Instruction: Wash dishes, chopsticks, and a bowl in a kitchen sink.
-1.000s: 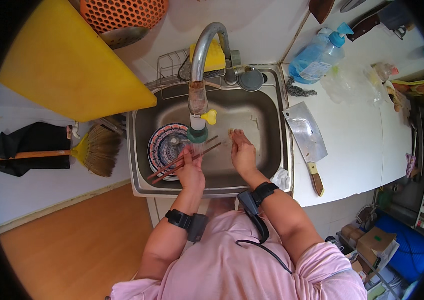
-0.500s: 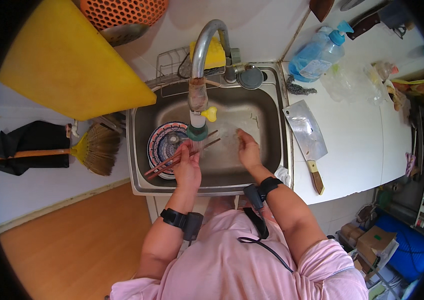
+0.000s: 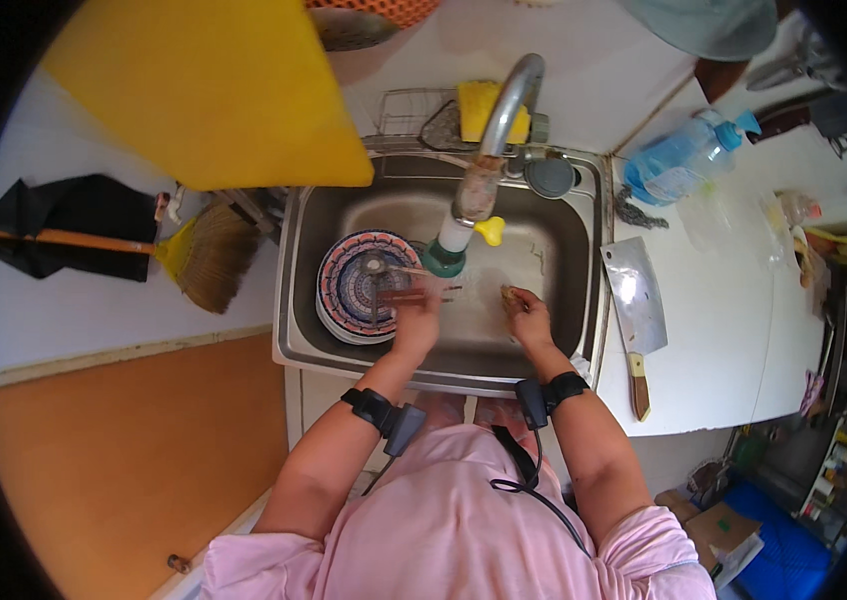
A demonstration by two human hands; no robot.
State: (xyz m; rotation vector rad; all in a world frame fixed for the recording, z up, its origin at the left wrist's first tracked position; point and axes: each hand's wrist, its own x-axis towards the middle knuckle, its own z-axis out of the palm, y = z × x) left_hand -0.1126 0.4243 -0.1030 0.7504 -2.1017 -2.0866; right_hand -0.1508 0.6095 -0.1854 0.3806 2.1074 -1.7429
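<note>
We saw the left hand (image 3: 416, 322) clenched around a bundle of dark reddish chopsticks (image 3: 414, 297), which lay blurred across the middle of the steel sink (image 3: 584, 300), their tips reaching over the patterned blue plates (image 3: 349, 290) stacked at the sink's left side. The right hand (image 3: 527, 318) was closed on a small yellowish scrubber (image 3: 510, 294) just beside the chopsticks, near the sink's front edge. A curved tap (image 3: 504, 120) with a green nozzle hung over the basin. On the white tabletop (image 3: 724, 330) at the sink's right edge lay a cleaver (image 3: 636, 315), and farther back a blue pump bottle (image 3: 679, 165) on its side. A broom (image 3: 199, 255) leaned by the sink's left wall above an orange floor (image 3: 124, 440).
</note>
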